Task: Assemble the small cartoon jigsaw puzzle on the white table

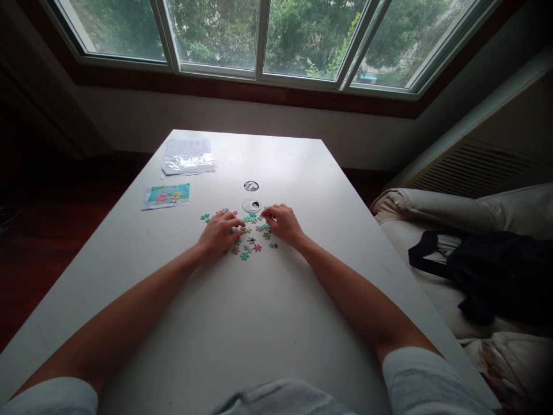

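Observation:
Small jigsaw puzzle pieces (245,256), mostly green with a few pink and yellow ones, lie loosely scattered around the middle of the white table (242,311). Over the left side of this scatter rests my left hand (219,233), fingers bent and apart, its thumb and forefinger near some pieces. My right hand (284,222) is at the right side, palm down, with curled fingers apart and fingertips close to green pieces. Neither hand visibly holds a piece. Some pieces are partly hidden under the hands.
Left of the pieces lies a colourful cartoon picture card (166,196). Behind it are papers in a clear plastic sleeve (189,157). Two round table inserts (251,205) sit beyond the pieces. At right is a pale sofa (436,210) with a dark bag or garment (505,276). Windows (216,34) are ahead.

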Tool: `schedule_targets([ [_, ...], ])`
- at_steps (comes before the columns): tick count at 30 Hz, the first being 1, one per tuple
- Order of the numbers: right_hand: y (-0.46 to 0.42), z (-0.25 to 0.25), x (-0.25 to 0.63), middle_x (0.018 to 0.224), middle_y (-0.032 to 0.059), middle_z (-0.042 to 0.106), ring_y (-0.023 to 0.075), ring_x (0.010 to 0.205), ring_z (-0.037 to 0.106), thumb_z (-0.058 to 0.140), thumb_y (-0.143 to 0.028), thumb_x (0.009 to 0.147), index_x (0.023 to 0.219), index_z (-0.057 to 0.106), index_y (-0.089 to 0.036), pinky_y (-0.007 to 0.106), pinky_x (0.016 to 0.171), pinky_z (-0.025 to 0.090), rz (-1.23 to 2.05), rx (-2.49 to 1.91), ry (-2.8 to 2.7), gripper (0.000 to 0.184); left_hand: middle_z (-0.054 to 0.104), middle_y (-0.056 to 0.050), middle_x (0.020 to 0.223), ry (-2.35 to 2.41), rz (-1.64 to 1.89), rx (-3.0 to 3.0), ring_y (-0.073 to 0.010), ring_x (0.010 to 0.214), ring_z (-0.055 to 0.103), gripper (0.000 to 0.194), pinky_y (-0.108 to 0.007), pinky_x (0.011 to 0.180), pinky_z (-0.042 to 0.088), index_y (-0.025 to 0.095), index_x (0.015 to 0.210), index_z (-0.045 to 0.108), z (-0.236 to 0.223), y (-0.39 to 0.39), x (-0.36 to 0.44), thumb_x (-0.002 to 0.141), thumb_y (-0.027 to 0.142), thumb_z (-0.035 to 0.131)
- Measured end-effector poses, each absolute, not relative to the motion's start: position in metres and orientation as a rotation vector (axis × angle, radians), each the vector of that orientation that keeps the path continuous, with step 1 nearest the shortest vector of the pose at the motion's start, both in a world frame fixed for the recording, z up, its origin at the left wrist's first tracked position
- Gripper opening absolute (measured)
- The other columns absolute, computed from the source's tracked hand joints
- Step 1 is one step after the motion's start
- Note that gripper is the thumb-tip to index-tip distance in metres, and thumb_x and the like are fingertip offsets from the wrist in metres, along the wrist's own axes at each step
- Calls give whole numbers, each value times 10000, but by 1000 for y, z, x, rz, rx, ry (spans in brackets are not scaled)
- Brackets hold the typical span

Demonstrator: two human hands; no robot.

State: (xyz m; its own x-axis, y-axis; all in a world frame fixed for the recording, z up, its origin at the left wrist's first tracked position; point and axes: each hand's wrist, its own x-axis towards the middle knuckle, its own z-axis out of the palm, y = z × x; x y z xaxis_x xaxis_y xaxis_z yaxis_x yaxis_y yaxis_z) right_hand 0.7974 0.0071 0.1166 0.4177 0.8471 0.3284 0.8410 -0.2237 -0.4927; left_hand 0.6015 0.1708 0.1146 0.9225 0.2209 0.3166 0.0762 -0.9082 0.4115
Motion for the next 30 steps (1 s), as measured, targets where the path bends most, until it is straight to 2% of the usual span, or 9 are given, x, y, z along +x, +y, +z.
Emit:
schedule_targets([
  [5, -1, 129, 821, 857, 21, 722, 183, 835, 591, 599, -157, 892, 948, 756, -234, 324, 845, 420, 4, -2047, -1327, 184, 726, -47, 1062, 3, 513, 2780, -243, 1020, 570, 206, -421, 963, 441, 277, 1057, 762, 116, 170, 601, 982, 316, 575],
  [10, -16, 146, 841, 832, 26, 712, 154, 735, 586, 609, -208, 871, 944, 765, -214, 287, 734, 442, 135, -2019, -1333, 172, 723, -48, 1103, -44, 445, 2837, -242, 1065, 566, 248, -428, 984, 426, 289, 1074, 759, 118, 169, 601, 1001, 334, 526],
  [15, -27, 152, 847, 764, 12, 681, 131, 684, 569, 630, -286, 867, 915, 761, -202, 254, 669, 419, 415, -1938, -1522, 163, 714, -59, 1119, -20, 387, 2822, -253, 1089, 552, 266, -443, 1019, 420, 285, 1080, 759, 121, 168, 601, 993, 325, 511],
  [19, -25, 150, 837, 718, -7, 651, 111, 643, 535, 670, -296, 849, 861, 755, -198, 236, 634, 368, 465, -1966, -1664, 131, 703, -66, 1111, -18, 391, 2808, -253, 1084, 549, 254, -439, 1042, 415, 277, 1077, 757, 123, 166, 601, 973, 294, 526],
  [24, -20, 149, 816, 717, -23, 662, 114, 664, 549, 687, -255, 853, 850, 735, -215, 250, 714, 360, 430, -1975, -1894, 63, 700, -66, 1112, -23, 391, 2825, -256, 1081, 541, 241, -442, 1046, 414, 273, 1079, 753, 124, 165, 600, 972, 287, 538],
  [30, -18, 146, 801, 789, -11, 685, 141, 757, 585, 699, -252, 866, 939, 717, -224, 283, 809, 347, 363, -1988, -1958, 80, 713, -57, 1113, -35, 425, 2787, -248, 1074, 554, 249, -433, 1034, 429, 272, 1081, 749, 121, 167, 600, 989, 293, 518],
])
